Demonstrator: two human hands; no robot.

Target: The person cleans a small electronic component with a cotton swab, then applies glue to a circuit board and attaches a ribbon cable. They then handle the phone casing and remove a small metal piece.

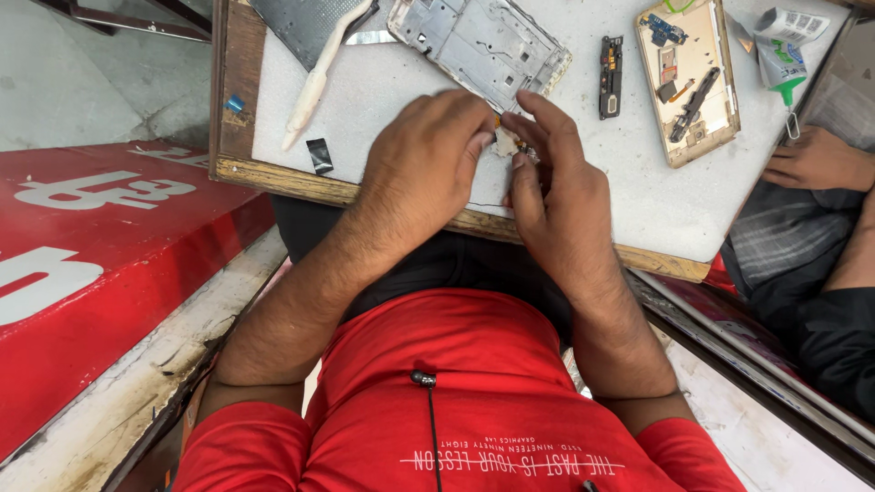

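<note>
While both hands meet over the near edge of the white work board (638,196), they pinch one small part (504,141) between them. The left hand (428,164) is curled, its thumb and fingertips closed on the left side of that pale, partly orange piece. The right hand (547,182) is closed on it from the right, with the forefinger arched over the top. What kind of piece it is cannot be told, since the fingers hide most of it.

Just beyond the hands, touching or nearly touching the fingertips, lies a silver phone frame (478,41), tilted on the board. To the far left rests a white plastic pry tool (314,87), and a small black square (320,155) lies near the board's wooden edge (273,173). Right of the frame sits a narrow black circuit strip (611,77), and further right a gold phone back shell (690,82) with small parts in it. A green-tipped glue tube (777,59) lies at the far right corner.

Another person's hand (816,159) rests at the right edge of the board, well apart from the pinched part.
</note>
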